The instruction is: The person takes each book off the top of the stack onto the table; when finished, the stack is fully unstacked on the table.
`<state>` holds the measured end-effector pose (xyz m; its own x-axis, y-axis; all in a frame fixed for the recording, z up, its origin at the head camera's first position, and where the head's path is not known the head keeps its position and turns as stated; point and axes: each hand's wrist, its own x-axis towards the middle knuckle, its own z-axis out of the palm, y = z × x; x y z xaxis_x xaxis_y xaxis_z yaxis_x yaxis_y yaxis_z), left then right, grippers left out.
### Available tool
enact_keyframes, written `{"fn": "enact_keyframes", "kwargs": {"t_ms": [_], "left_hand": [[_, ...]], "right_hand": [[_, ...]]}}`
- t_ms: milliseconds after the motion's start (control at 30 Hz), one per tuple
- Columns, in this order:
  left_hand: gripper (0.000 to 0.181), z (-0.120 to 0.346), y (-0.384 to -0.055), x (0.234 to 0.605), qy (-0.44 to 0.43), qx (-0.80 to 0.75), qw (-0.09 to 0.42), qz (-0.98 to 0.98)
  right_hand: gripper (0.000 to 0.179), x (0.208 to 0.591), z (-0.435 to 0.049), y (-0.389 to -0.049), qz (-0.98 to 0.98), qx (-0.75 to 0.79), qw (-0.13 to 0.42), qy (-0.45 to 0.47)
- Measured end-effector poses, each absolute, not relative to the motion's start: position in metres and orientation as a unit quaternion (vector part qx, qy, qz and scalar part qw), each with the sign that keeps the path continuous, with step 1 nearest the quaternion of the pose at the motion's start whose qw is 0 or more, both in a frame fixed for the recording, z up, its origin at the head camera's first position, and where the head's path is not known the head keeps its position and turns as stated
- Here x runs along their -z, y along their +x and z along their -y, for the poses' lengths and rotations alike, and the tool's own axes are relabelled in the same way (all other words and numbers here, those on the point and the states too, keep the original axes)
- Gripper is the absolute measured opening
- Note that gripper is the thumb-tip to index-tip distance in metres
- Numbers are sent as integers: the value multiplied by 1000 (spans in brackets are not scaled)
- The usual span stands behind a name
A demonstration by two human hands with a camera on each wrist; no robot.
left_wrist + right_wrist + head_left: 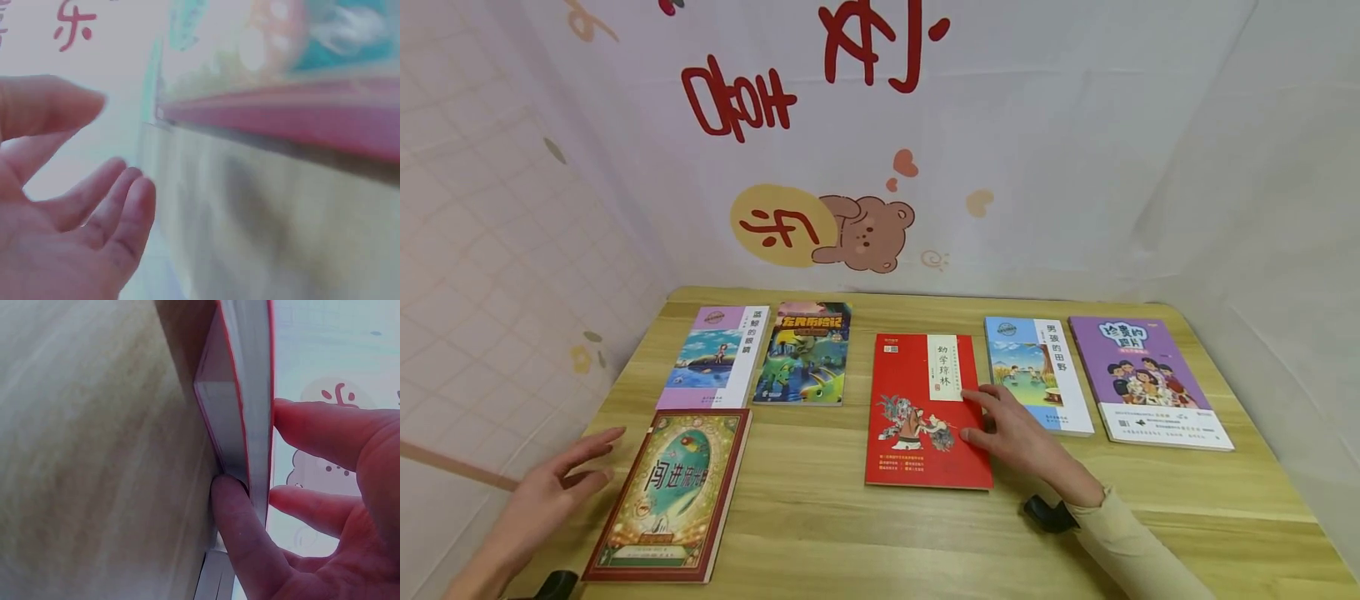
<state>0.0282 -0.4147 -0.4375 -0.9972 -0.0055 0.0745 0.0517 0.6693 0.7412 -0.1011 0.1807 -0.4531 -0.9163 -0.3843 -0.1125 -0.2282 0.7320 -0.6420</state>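
My right hand (1018,429) is at the right edge of a red book (925,467) with Chinese lettering. In the right wrist view, fingers rest on the cover side and one digit (240,525) goes under the overhanging edge, pinching it. A second page block (222,409) with a purple edge shows beneath that book. My left hand (546,492), fingers spread and slightly bent, holds nothing. It hovers just left of a brown-red bordered book (672,492) with a green oval, apart from it. The left wrist view is blurred.
Behind stand out a pink-and-white book (715,358) and a dinosaur book (805,354) at left. A blue-and-white book (1037,375) and a purple book (1150,375) lie at right. All lie on a wooden table (820,533) against a printed white cloth (1037,150).
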Motion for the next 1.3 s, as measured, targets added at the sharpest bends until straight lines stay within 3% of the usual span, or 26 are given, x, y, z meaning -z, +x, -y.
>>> {"fn": "enact_keyframes", "kwargs": {"t_ms": [267, 467, 900, 1300], "left_hand": [[51, 358, 5, 410, -41, 455, 59, 887], [48, 300, -17, 404, -95, 499, 46, 860], [54, 171, -52, 428, -84, 534, -101, 835], [60, 123, -68, 447, -38, 529, -182, 828]], "right_hand": [[67, 453, -182, -102, -921, 333, 126, -158], [70, 453, -180, -100, -925, 331, 124, -136], [71, 453, -171, -103, -931, 327, 104, -123], [63, 452, -169, -101, -885, 439, 98, -119]]}}
